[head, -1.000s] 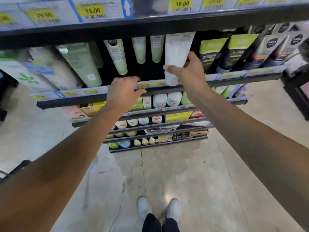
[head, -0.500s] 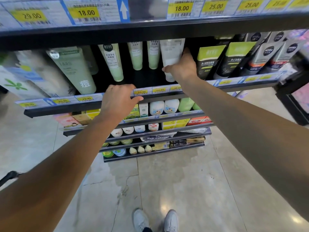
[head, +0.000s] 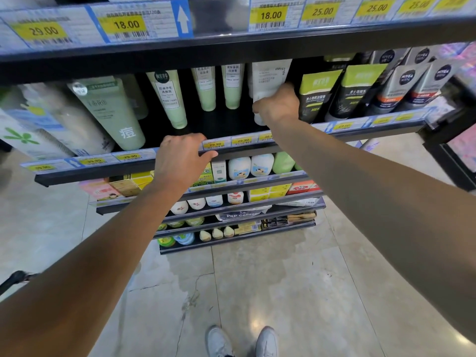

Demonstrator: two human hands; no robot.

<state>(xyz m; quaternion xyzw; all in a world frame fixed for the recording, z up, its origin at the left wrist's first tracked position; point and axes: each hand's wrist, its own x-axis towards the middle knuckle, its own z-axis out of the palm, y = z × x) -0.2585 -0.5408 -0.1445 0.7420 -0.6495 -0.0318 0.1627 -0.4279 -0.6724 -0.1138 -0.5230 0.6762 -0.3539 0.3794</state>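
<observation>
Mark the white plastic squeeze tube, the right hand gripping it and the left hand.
white plastic squeeze tube [head: 270, 78], head view, printed upper body
right hand [head: 279, 106], head view, back of hand
left hand [head: 180, 158], head view, back of hand, gripping the black shelf rail [head: 103, 171]

Counted on middle shelf [head: 103, 173], left edge toward right: four green tubes [head: 168, 99], fifth half hidden behind; one white tube [head: 270, 76]; two lime-and-black tubes [head: 319, 96]; four Nivea Men tubes [head: 404, 83] at right edge. Logged seven yellow price tags [head: 127, 24] along top shelf rail [head: 231, 45], last two blurred. Noted two white shoes [head: 219, 341] on floor [head: 283, 292].
</observation>
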